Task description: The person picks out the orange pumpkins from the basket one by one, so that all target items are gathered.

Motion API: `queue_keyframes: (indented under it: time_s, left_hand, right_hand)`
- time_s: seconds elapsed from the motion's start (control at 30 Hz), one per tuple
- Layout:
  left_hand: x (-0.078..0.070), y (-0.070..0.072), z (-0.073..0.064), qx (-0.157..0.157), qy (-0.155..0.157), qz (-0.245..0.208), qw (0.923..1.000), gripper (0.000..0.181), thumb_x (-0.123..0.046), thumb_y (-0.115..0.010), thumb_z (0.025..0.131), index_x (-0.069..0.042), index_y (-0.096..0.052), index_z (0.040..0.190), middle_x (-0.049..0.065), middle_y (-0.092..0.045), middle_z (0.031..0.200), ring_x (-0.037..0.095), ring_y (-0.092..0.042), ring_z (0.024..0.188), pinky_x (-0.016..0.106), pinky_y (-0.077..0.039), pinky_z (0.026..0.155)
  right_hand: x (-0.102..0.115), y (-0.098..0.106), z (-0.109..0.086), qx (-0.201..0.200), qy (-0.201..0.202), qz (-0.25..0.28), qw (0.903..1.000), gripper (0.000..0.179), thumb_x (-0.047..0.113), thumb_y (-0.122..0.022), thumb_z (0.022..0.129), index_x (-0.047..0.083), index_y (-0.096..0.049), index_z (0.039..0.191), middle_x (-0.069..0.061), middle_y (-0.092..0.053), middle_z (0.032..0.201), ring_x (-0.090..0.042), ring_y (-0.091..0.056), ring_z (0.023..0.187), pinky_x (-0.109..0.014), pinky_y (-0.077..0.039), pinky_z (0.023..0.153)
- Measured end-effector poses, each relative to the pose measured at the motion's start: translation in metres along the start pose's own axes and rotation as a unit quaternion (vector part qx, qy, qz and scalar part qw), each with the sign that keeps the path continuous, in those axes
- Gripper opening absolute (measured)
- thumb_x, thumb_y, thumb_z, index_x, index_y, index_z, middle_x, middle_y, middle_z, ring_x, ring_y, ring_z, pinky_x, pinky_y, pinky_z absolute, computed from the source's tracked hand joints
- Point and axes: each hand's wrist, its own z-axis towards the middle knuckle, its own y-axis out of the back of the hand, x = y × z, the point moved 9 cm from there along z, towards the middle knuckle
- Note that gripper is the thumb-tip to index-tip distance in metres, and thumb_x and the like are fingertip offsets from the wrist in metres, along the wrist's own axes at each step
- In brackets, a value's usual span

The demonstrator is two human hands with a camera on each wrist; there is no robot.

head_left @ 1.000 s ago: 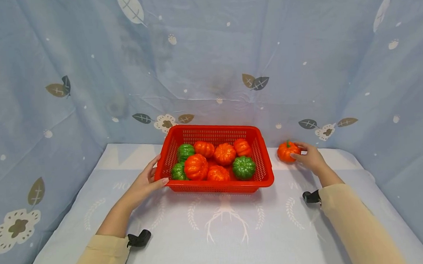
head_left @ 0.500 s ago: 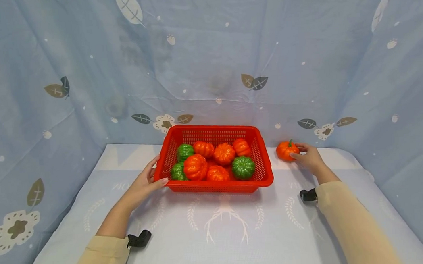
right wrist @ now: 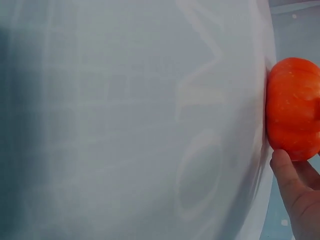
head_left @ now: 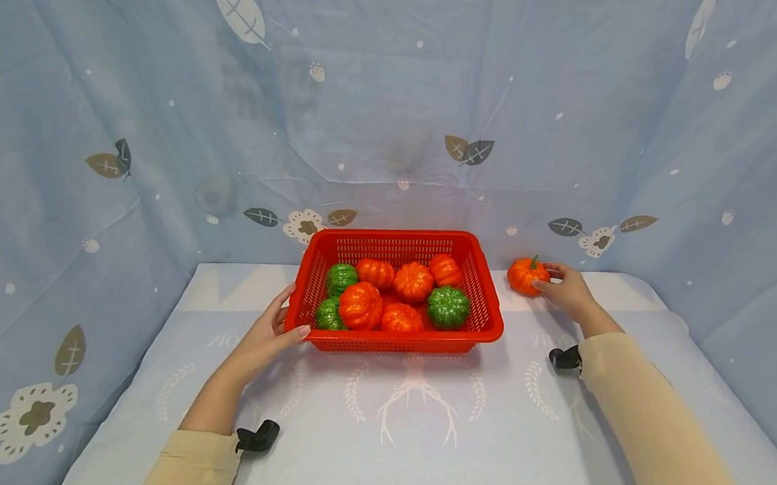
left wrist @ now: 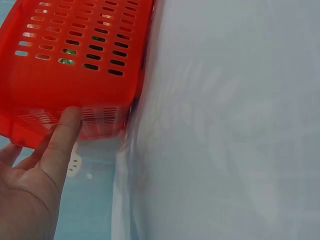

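The orange pumpkin (head_left: 523, 279) has rolled slightly since a second ago, its stem now leaning toward the right hand (head_left: 570, 293), and the right forearm has shifted a little inward; the left hand (head_left: 261, 341) and the red basket (head_left: 394, 341) look unmoved. The right arm reaches forward and inward in its beige sleeve (head_left: 645, 405), wrist above the table (head_left: 415, 456). That hand grips the pumpkin from its right side, thumb on the near face and fingers toward the back; the right wrist view shows the thumb tip against the skin. The pumpkin sits near the table's back edge, to the right of the basket and apart from it. The left arm slants forward and inward, its hand holding the basket's near left corner, thumb on the front rim and fingers along the outer left side. Inside the basket lie green pumpkins (head_left: 449, 308) and more orange ones (head_left: 361, 306). A black wrist camera (head_left: 259, 436) shows at the left cuff.
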Motion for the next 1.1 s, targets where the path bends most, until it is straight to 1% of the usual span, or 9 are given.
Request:
queue_keyframes:
  time_s: [0.13, 0.27, 0.43, 0.53, 0.63, 0.73, 0.87, 0.97, 1.1]
  left_hand:
    - [0.000, 0.000, 0.000, -0.002, 0.001, 0.003, 1.0000, 0.091, -0.015, -0.070, 0.093, -0.019, -0.011, 0.162, 0.028, -0.036, 0.153, 0.044, -0.044, 0.135, 0.026, -0.050, 0.093]
    - [-0.001, -0.001, 0.000, -0.003, 0.000, 0.006, 1.0000, 0.090, -0.014, -0.069, 0.093, -0.018, -0.010, 0.162, 0.029, -0.036, 0.152, 0.045, -0.045, 0.134, 0.028, -0.050, 0.093]
    - [0.000, 0.001, 0.000, -0.006, 0.006, 0.003, 1.0000, 0.090, -0.013, -0.069, 0.093, -0.019, -0.011, 0.162, 0.028, -0.036, 0.153, 0.044, -0.044, 0.135, 0.026, -0.051, 0.092]
    - [0.001, 0.002, 0.000, -0.008, 0.010, 0.006, 0.9999, 0.091, -0.014, -0.069, 0.093, -0.020, -0.011, 0.162, 0.028, -0.037, 0.152, 0.045, -0.045, 0.134, 0.026, -0.050, 0.092]
    - [0.001, 0.003, -0.001, -0.011, 0.015, 0.012, 0.9998, 0.090, -0.015, -0.069, 0.093, -0.020, -0.011, 0.162, 0.028, -0.037, 0.152, 0.044, -0.045, 0.134, 0.028, -0.051, 0.093]
    - [0.000, 0.004, -0.001, -0.013, 0.017, 0.017, 0.9996, 0.090, -0.013, -0.068, 0.093, -0.019, -0.011, 0.162, 0.028, -0.036, 0.153, 0.045, -0.044, 0.135, 0.033, -0.051, 0.096]
    - [0.000, 0.004, -0.001, -0.015, 0.018, 0.024, 0.9995, 0.089, -0.013, -0.068, 0.093, -0.019, -0.011, 0.162, 0.028, -0.036, 0.153, 0.046, -0.044, 0.135, 0.040, -0.050, 0.098]
    - [0.000, 0.003, -0.001, -0.014, 0.018, 0.025, 0.9994, 0.089, -0.014, -0.068, 0.093, -0.019, -0.011, 0.162, 0.028, -0.036, 0.153, 0.046, -0.045, 0.134, 0.041, -0.050, 0.098]
    - [0.001, 0.002, 0.000, -0.013, 0.016, 0.022, 0.9995, 0.089, -0.014, -0.068, 0.093, -0.020, -0.012, 0.162, 0.028, -0.037, 0.152, 0.045, -0.046, 0.134, 0.039, -0.051, 0.097]
  right_hand:
    - [-0.002, 0.001, 0.001, 0.005, -0.007, 0.005, 1.0000, 0.068, 0.017, -0.060, 0.101, -0.003, -0.024, 0.155, -0.031, -0.025, 0.157, -0.047, -0.035, 0.138, -0.051, -0.040, 0.108]
    - [0.005, 0.008, -0.006, 0.001, -0.004, -0.003, 1.0000, 0.068, 0.017, -0.059, 0.101, -0.004, -0.023, 0.155, -0.034, -0.022, 0.156, -0.050, -0.033, 0.139, -0.054, -0.037, 0.109]
    - [0.027, 0.016, -0.024, -0.014, 0.012, -0.024, 0.9995, 0.062, 0.018, -0.058, 0.101, -0.004, -0.032, 0.152, -0.035, -0.025, 0.155, -0.052, -0.031, 0.139, -0.059, -0.035, 0.109]
    - [0.042, 0.018, -0.035, -0.017, 0.020, -0.034, 0.9991, 0.057, 0.021, -0.058, 0.101, -0.003, -0.039, 0.149, -0.033, -0.028, 0.155, -0.051, -0.034, 0.138, -0.060, -0.035, 0.109]
    - [0.057, 0.018, -0.048, -0.020, 0.039, -0.036, 0.9984, 0.053, 0.021, -0.057, 0.102, -0.005, -0.043, 0.146, -0.033, -0.033, 0.152, -0.050, -0.037, 0.136, -0.061, -0.037, 0.107]
    - [0.073, 0.015, -0.062, -0.027, 0.061, -0.037, 0.9971, 0.048, 0.020, -0.055, 0.103, -0.007, -0.047, 0.142, -0.033, -0.042, 0.145, -0.049, -0.042, 0.132, -0.060, -0.039, 0.106]
    - [0.095, 0.007, -0.079, -0.032, 0.082, -0.042, 0.9952, 0.042, 0.023, -0.053, 0.104, -0.007, -0.053, 0.134, -0.030, -0.052, 0.136, -0.046, -0.048, 0.126, -0.057, -0.041, 0.105]
    - [0.111, -0.002, -0.090, -0.028, 0.097, -0.047, 0.9938, 0.040, 0.026, -0.054, 0.104, -0.004, -0.057, 0.130, -0.026, -0.055, 0.132, -0.043, -0.050, 0.123, -0.057, -0.043, 0.103]
    - [0.132, -0.016, -0.104, -0.025, 0.126, -0.043, 0.9908, 0.035, 0.025, -0.057, 0.103, -0.001, -0.061, 0.127, -0.023, -0.060, 0.127, -0.039, -0.053, 0.120, -0.054, -0.047, 0.099]
